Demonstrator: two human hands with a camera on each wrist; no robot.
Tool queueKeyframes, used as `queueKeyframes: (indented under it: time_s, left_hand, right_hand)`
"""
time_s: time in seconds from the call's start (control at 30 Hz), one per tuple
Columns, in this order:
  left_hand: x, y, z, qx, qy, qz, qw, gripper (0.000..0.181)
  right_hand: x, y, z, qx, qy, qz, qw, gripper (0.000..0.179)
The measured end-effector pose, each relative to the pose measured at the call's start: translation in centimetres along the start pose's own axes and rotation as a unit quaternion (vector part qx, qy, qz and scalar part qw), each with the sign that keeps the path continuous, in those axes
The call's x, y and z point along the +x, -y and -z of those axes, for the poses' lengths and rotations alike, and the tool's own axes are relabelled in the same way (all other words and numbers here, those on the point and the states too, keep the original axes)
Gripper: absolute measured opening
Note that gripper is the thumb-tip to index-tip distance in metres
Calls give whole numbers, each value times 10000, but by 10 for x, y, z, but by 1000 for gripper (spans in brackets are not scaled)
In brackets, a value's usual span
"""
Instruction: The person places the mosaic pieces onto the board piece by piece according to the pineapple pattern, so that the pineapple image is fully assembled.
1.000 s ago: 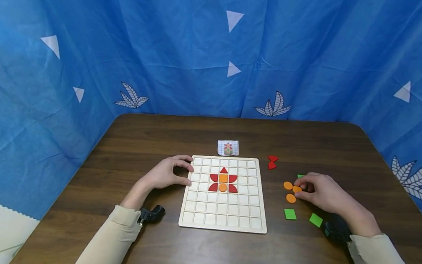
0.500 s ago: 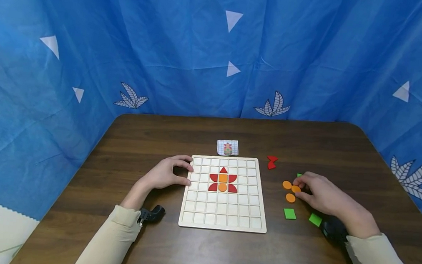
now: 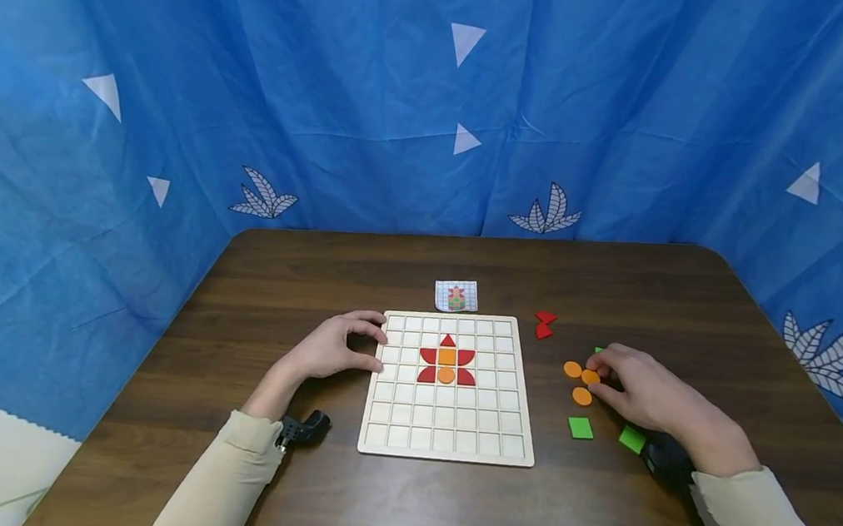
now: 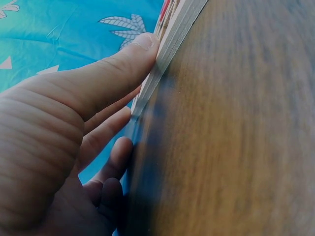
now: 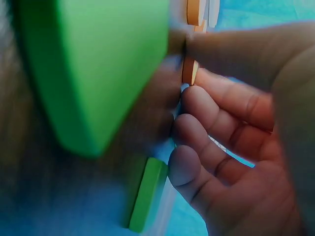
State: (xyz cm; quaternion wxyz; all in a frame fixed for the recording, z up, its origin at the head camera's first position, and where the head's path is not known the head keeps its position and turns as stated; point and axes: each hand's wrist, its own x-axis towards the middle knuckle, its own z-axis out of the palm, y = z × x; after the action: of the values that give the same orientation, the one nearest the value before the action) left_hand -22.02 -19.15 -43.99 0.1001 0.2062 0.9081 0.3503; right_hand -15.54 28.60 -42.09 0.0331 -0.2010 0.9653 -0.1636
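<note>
In the head view my left hand [image 3: 331, 345] rests its thumb and fingertips against the left edge of a pale wooden grid board [image 3: 421, 440]. The left wrist view shows the thumb on the board's side [image 4: 170, 54]. Red pieces [image 3: 447, 340], an orange square [image 3: 447, 356] and an orange disc [image 3: 445, 374] form a figure in the board's cells. Right of the board, my right hand [image 3: 647, 387] pinches another orange disc [image 3: 589, 377] between thumb and index finger, low at the table. Two loose orange discs [image 3: 573, 370] lie beside it; the right wrist view shows the held disc's edge [image 5: 188, 71].
A small pattern card [image 3: 456, 296] lies behind the board. Red pieces [image 3: 543, 330] lie right of the board's far corner. Green squares [image 3: 581, 428] lie around the right hand, one partly behind its fingers. Blue curtains [image 3: 392, 85] hang behind the dark wooden table [image 3: 311, 496].
My right hand has shifted very slightly left, and the pinched disc and the disc left of it have slid a little left with it. The left hand stays at the board's edge.
</note>
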Motion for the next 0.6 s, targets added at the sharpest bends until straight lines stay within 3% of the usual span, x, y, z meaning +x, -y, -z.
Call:
queueKeyframes:
  time_s: [0.6]
  left_hand:
    - [1, 3, -1, 7, -7, -26, 10000, 33]
  right_hand:
    - [1, 2, 1, -98, 123, -90, 9998, 20]
